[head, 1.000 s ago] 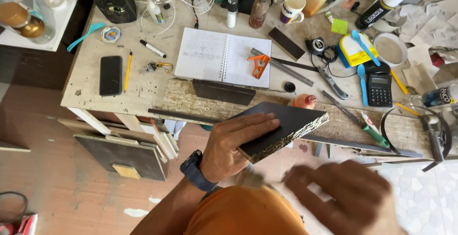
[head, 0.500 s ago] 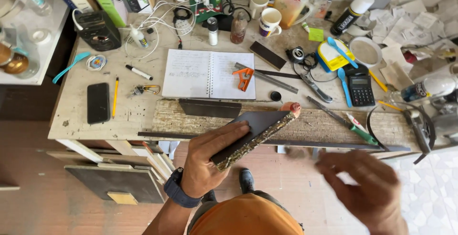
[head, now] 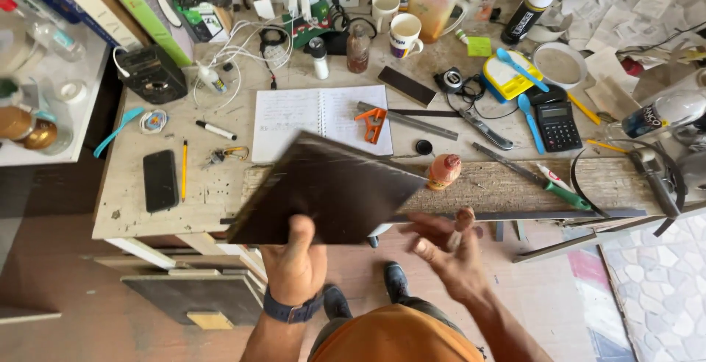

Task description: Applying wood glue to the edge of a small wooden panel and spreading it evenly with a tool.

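Cluttered workbench [head: 206, 200], dark tile [head: 331, 193] gripped by left hand [head: 296, 266], right hand [head: 452, 255] just beside

Bright, even daylight over a cluttered workbench, wide-angle view.

Shadows are soft and short. The right hand [head: 448, 248] at five o'clock is smeared by motion blur; the dark board [head: 331, 189] in the left hand [head: 296, 266] looks slightly soft. Straight edges bow toward the corners. The white bottle [head: 658, 112] at three o'clock shows glare.
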